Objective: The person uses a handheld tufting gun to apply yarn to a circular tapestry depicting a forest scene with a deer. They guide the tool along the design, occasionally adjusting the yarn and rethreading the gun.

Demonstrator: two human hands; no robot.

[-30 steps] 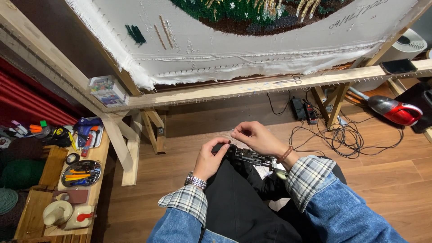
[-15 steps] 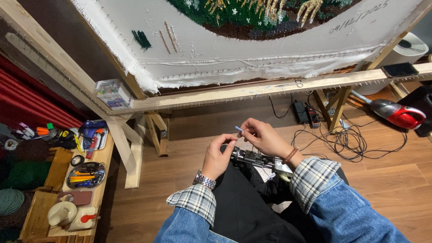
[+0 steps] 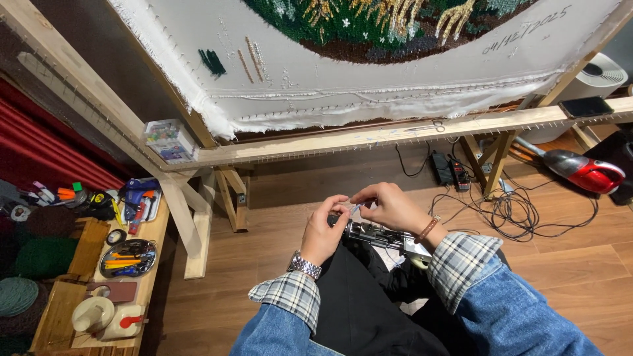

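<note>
A metal tufting gun (image 3: 379, 235) lies across my lap on black trousers. My left hand (image 3: 324, 231), with a metal watch on the wrist, grips the gun's front end. My right hand (image 3: 390, 206), with a bracelet on the wrist, pinches something thin and pale at the gun's tip; I cannot tell exactly what it is. Both hands touch each other over the gun. Above them a wooden frame (image 3: 369, 137) holds a white cloth (image 3: 369, 72) with a green and brown tufted picture (image 3: 389, 23).
A low wooden table (image 3: 148, 260) at the left carries tools, a round tin, glue bottles and yarn balls. A small clear box (image 3: 169, 139) sits on the frame rail. Tangled cables (image 3: 508, 212), a power strip and a red vacuum (image 3: 587, 173) lie on the wooden floor at right.
Both hands have stayed together at the gun's front; my right hand's fingers shifted slightly at the tip. The camera has tilted a little.
</note>
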